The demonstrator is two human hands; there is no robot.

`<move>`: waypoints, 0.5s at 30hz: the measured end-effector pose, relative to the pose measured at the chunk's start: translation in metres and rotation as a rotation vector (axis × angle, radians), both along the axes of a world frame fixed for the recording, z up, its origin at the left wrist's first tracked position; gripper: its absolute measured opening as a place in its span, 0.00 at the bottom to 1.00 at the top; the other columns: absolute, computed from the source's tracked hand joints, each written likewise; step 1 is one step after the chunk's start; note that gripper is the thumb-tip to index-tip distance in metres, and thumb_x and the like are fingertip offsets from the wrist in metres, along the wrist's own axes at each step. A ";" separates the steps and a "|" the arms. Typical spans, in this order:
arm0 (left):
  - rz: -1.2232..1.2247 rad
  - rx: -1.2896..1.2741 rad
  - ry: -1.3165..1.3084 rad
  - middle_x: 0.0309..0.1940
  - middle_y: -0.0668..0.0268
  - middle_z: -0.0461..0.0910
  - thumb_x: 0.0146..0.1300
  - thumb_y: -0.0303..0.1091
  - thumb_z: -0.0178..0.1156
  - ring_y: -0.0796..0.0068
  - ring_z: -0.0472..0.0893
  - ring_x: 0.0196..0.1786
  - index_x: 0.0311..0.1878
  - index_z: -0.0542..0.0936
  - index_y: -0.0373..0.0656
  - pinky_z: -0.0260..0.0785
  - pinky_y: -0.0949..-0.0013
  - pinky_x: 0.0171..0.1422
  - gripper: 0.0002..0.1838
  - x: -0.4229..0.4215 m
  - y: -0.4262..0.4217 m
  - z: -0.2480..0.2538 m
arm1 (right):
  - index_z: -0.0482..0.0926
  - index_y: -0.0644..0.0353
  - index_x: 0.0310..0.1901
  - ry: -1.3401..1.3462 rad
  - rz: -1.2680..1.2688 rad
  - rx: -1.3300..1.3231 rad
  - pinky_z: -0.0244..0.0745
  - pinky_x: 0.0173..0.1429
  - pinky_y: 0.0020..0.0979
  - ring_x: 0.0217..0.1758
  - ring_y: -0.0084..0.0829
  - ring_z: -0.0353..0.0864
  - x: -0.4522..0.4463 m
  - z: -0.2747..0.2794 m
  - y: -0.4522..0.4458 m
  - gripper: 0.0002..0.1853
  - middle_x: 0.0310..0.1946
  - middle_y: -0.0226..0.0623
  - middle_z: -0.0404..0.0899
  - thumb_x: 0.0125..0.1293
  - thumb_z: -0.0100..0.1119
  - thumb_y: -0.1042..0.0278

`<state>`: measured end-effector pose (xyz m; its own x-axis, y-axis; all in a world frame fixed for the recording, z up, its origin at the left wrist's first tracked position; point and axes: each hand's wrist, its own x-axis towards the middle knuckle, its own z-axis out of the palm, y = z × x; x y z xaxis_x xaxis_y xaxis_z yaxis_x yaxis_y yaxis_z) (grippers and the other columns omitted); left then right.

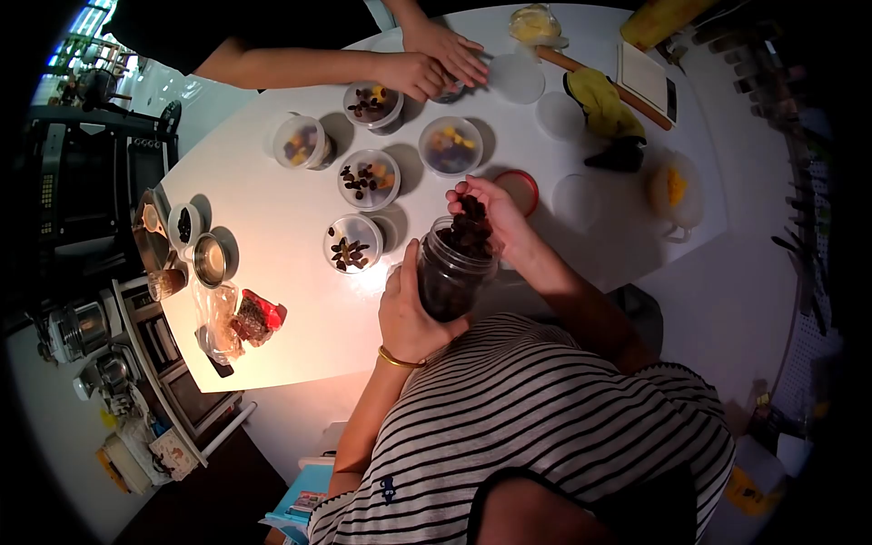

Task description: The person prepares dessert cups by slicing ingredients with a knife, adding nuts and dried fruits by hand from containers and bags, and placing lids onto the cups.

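Observation:
My left hand [409,313], a gold bangle at its wrist, grips a clear jar [447,289] with dark contents, tilted near the table's front edge. At the jar's mouth, my right hand [498,216] cups a clump of dark raisins [469,227] in curled fingers. To the left stands a clear plastic cup with raisins on top [352,243]. Behind it are a second raisin-topped cup [369,180] and a third [371,104]. Another cup [450,145] shows yellow and purple pieces. A red ring-shaped lid [518,193] lies beside my right hand.
Across the white table [272,218], another person's hands [440,68] rest over a container. Clear lids [516,80], a yellow cloth [604,104], a rolling pin [636,102], a scale [647,84] and a jug with yellow pieces [675,189] lie right. Bags [256,318] and bowls [210,261] sit left.

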<state>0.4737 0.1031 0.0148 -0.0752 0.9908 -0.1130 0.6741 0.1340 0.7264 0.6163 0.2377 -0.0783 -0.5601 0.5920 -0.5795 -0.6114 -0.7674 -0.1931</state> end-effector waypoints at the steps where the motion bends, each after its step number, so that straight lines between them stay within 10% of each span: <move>1: 0.002 0.054 -0.027 0.41 0.53 0.73 0.24 0.37 0.75 0.52 0.75 0.44 0.67 0.56 0.37 0.69 0.60 0.49 0.60 0.000 -0.001 -0.003 | 0.72 0.60 0.34 -0.003 0.000 0.001 0.72 0.37 0.25 0.32 0.28 0.74 -0.002 0.004 0.000 0.12 0.30 0.38 0.74 0.67 0.49 0.60; 9: 0.066 0.166 -0.229 0.46 0.50 0.71 0.25 0.38 0.75 0.51 0.73 0.48 0.65 0.56 0.32 0.66 0.60 0.54 0.59 -0.004 -0.007 -0.027 | 0.59 0.49 0.18 -0.104 0.070 0.109 0.49 0.14 0.20 0.11 0.17 0.53 -0.013 0.031 0.034 0.23 0.13 0.21 0.56 0.68 0.49 0.49; 15: 0.041 0.188 -0.180 0.52 0.50 0.73 0.25 0.37 0.76 0.57 0.75 0.55 0.68 0.50 0.32 0.65 0.65 0.61 0.64 -0.004 -0.011 -0.032 | 0.69 0.58 0.19 -0.711 -0.152 0.850 0.56 0.19 0.19 0.15 0.16 0.63 -0.040 0.001 0.081 0.24 0.14 0.26 0.68 0.69 0.49 0.50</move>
